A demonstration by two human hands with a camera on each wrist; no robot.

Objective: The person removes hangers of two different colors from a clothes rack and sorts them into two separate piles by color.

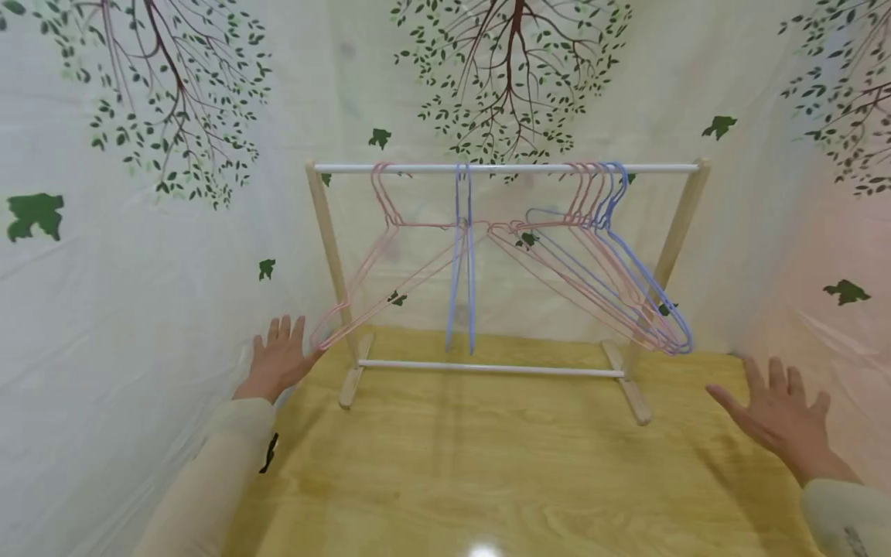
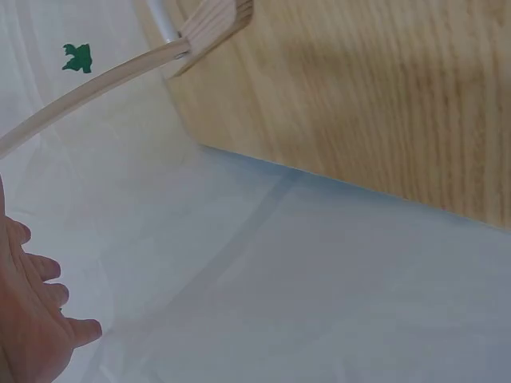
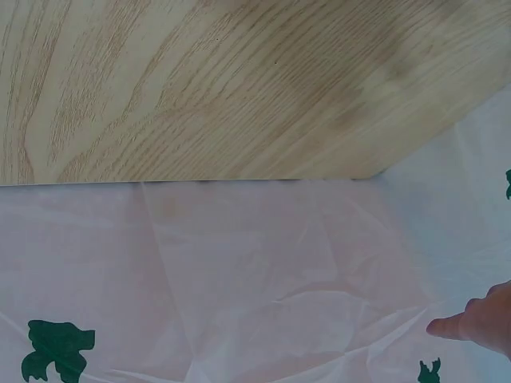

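A small clothes rack with a white top rail (image 1: 522, 169) and wooden posts (image 1: 682, 224) stands in the middle of the head view. From its rail hang a pink hanger (image 1: 365, 267) at the left, thin blue hangers (image 1: 472, 294) seen edge-on near the middle, and a cluster of pink hangers (image 1: 581, 197) and blue hangers (image 1: 647, 275) at the right. My left hand (image 1: 278, 360), fingers spread, is beside the pink hanger's lower corner; whether the thumb touches it I cannot tell. Right of the rack, my right hand (image 1: 790, 414) has its fingers spread and holds nothing.
The rack's feet (image 1: 629, 394) and lower white bar (image 1: 494, 368) sit on a wood-grain tabletop (image 1: 452, 464). Pale sheeting (image 1: 139, 325) printed with trees and green leaves surrounds it at the back and both sides. The tabletop's edge shows in both wrist views.
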